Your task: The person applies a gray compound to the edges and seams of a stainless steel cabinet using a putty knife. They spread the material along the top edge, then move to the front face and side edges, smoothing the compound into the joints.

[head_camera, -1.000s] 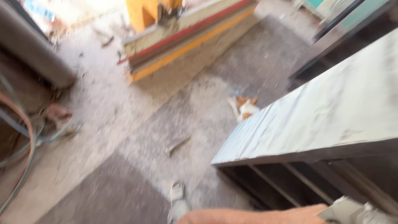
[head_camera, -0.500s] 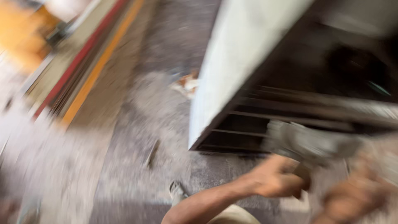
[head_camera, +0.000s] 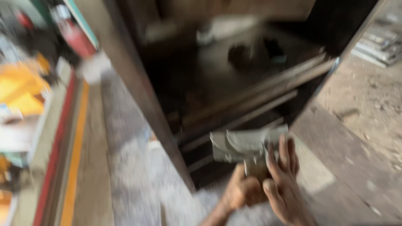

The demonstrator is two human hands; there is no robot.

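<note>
Both hands, the left hand (head_camera: pixel 243 190) and the right hand (head_camera: pixel 284 184), have fingers wrapped around a gray crumpled rag (head_camera: pixel 247 144) (very blurry) low beside the dark metal frame (head_camera: pixel 167 125), needing a firm grip.

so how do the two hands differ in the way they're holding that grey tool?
The left hand is curled into a fist around the lower handle, while the right hand lies flatter with its fingers stretched up along the side. The left hand sits lower and farther left; the right hand reaches up to the grey tool at its wide head. Both are bare, blurred, and touching the same tool.
</note>
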